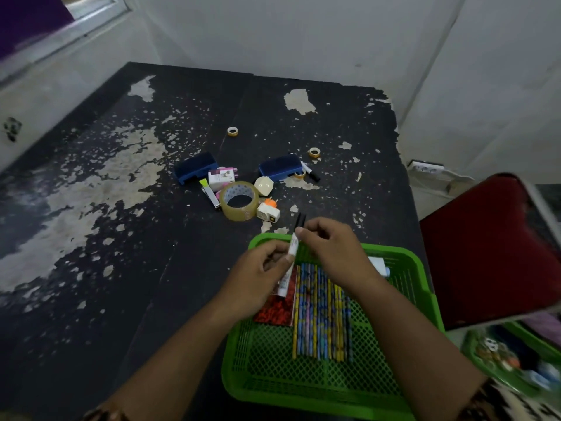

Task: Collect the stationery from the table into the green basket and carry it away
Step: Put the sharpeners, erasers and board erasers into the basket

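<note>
Both hands meet over the green basket [394,387]: the left hand [261,275] curls shut around a white marker [290,262], while the right hand [331,247] pinches its upper end, probably lining it up to lay beside the patterned pencils [321,314]. Tape roll [239,201] and two blue erasers [280,167] wait on the table [91,268].

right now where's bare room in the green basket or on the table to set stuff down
The green mesh basket is free in its near half, below the patterned pencils. The black peeling tabletop is bare on the left. It is crowded around the big clear tape roll and blue erasers.
</note>
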{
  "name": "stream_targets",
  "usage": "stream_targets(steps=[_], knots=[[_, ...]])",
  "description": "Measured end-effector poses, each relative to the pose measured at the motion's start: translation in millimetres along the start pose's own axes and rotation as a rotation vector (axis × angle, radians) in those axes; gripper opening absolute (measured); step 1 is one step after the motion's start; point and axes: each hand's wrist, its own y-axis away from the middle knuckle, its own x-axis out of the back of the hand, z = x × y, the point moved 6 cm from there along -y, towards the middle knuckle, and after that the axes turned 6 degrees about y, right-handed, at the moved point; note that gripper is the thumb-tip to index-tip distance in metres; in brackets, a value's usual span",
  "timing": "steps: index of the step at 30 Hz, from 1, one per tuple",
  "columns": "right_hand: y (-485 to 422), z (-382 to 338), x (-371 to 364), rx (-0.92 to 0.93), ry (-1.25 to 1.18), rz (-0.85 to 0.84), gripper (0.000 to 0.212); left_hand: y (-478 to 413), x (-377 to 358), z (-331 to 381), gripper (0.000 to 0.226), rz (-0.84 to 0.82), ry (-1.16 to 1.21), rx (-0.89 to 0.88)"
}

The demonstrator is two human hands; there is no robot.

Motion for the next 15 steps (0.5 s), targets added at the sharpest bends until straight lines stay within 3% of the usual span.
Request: stream_targets(steps=[5,9,15], knots=[[27,28,-2,-0.098,-0.027,-0.112,0.027,20,-23,-27,0.016,-0.178,0.053,0.203],[56,52,-3,-0.211,-0.169,-0.126,0.016,38,-49,-44,0.008,-0.263,-0.055,0.218],[90,85,-7,-0.323,-0.083,-0.122,0.022,53,-90,-57,0.017,-0.179,0.090,0.255]])
